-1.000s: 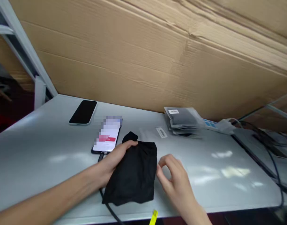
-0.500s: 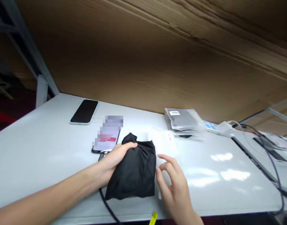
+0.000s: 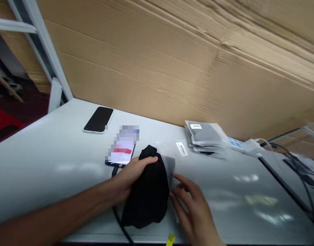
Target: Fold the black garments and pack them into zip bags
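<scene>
Right-hand fingers [image 3: 189, 183] curl at the edge of the black cloth [image 3: 149, 198], pinch unclear; the clamping left hand [image 3: 132, 173] should anchor it.

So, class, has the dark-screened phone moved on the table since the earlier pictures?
No. Against the table's back-left corner, the dark-screened phone keeps its place; only the camera's view shifted.

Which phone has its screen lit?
The nearer phone, with the black cable at its lower end, by the left hand; the far phone has a dark screen.
</scene>
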The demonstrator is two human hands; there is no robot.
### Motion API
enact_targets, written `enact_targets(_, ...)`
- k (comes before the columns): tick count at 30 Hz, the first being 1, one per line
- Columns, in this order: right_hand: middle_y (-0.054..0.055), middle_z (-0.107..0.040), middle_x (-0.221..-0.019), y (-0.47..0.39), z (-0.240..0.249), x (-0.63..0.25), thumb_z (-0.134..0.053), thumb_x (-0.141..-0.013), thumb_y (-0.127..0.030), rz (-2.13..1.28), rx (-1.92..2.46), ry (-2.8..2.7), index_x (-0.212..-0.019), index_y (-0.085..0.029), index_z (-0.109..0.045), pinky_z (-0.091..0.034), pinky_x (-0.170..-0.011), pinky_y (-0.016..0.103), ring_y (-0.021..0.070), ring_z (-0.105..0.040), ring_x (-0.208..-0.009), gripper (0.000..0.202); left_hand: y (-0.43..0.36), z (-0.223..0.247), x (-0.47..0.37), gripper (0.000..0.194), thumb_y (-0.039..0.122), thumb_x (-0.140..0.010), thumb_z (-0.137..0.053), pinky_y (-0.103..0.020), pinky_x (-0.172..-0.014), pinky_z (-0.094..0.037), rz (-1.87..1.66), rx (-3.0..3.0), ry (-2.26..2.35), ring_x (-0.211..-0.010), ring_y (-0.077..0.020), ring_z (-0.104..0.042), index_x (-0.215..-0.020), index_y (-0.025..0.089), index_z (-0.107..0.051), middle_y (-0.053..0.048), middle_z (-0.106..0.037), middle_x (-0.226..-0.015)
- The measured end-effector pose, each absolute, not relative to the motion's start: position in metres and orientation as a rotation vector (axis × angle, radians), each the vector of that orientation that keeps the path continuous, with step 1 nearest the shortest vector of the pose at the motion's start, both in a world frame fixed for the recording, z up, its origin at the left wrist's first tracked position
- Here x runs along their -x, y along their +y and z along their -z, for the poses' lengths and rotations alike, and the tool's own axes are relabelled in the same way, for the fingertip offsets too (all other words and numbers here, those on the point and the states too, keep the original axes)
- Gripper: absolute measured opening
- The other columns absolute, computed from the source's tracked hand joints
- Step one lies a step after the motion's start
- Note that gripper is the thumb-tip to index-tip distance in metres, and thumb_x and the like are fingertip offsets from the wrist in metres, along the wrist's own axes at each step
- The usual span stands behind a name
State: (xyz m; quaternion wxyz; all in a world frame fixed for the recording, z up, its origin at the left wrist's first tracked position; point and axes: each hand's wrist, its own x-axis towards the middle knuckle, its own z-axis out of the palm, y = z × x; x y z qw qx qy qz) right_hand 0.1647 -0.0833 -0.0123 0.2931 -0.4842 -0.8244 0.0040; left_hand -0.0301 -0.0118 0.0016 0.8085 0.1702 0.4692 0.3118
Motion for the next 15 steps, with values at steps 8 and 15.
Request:
enact_targets(8, 0.011, -0.07, -0.113, -0.089, 0.0, -0.164, -0.053, -0.088, -0.011, 0.041, 1.192, -2.208, -0.096, -0.024, -0.061, -0.056, -0.071, 0.032, 0.0198, -0.067, -0.085, 0.017, -0.012, -0.004, 0.035, 0.025, 0.029, -0.075, -0.073, -0.03, -0.074, -0.053, -0.452, -0.519, 0.802, -0.073, -0.0197, -0.069, -0.092, 0.011, -0.071, -0.011, -0.075, -0.087)
enact_targets(15, 0.009, -0.071, -0.113, -0.099, 0.003, -0.155, -0.05, -0.09, -0.017, 0.061, 1.057, -2.289, -0.09, -0.024, -0.062, -0.053, -0.062, 0.032, 0.0177, -0.062, -0.071, 0.014, -0.005, 0.008, 0.034, 0.016, 0.027, -0.077, -0.069, -0.03, -0.084, -0.051, -0.404, -0.666, 0.727, -0.081, -0.0211, -0.07, -0.084, 0.012, -0.073, -0.007, -0.075, -0.082)
